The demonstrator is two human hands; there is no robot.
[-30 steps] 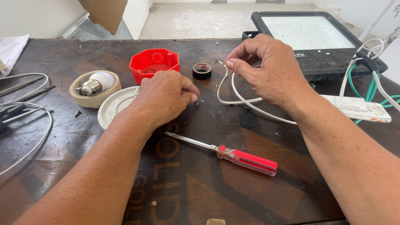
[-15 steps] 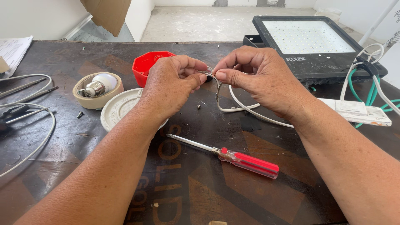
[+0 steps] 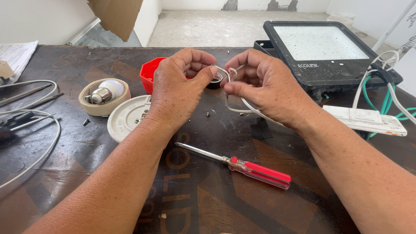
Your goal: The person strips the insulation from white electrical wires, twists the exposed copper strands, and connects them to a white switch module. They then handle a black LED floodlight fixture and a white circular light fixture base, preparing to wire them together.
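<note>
The head view shows one red-handled screwdriver (image 3: 255,170) at lower centre, one red plastic cup (image 3: 148,73) and one white round base (image 3: 128,118) left of centre, one light bulb (image 3: 103,93) lying inside one tape roll (image 3: 104,108), and one black floodlight (image 3: 325,50) at upper right. Two small screws (image 3: 208,114) lie between the forearms. Both hands meet at upper centre. The left hand (image 3: 177,86) has its fingers curled, thumb and forefinger pinching the end of the white wire (image 3: 236,106). The right hand (image 3: 264,86) is also curled, pinching that same wire just beside it, the wire looping below onto the dark table (image 3: 86,173).
</note>
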